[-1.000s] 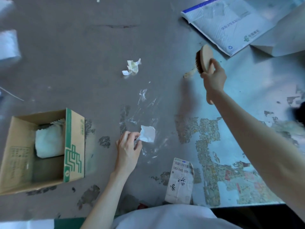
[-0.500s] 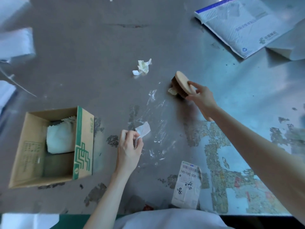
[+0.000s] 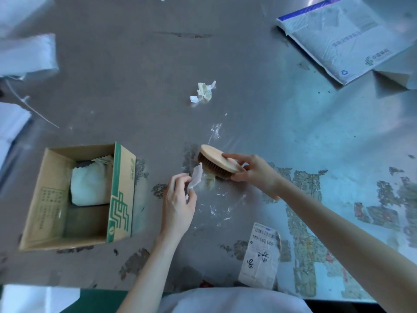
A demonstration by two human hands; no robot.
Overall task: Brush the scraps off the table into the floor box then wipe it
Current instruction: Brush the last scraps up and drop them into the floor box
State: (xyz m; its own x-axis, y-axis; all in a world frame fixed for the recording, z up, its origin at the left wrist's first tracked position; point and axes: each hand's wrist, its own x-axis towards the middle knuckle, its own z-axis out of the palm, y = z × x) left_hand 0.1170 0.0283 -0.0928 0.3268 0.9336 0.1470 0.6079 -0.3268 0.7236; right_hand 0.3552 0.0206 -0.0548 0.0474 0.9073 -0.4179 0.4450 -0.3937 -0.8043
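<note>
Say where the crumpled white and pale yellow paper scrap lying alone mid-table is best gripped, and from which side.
Probably from above, fingers pinching the bunched pale yellow middle of the crumpled paper scrap. That part stands up off the grey metal table, while the thin white strips curling out at its left and top right lie flatter and would likely slip or tear.

Shipping label (image 3: pixel 261 256) printed "140-140 008", barcode above, handwritten characters below
</note>
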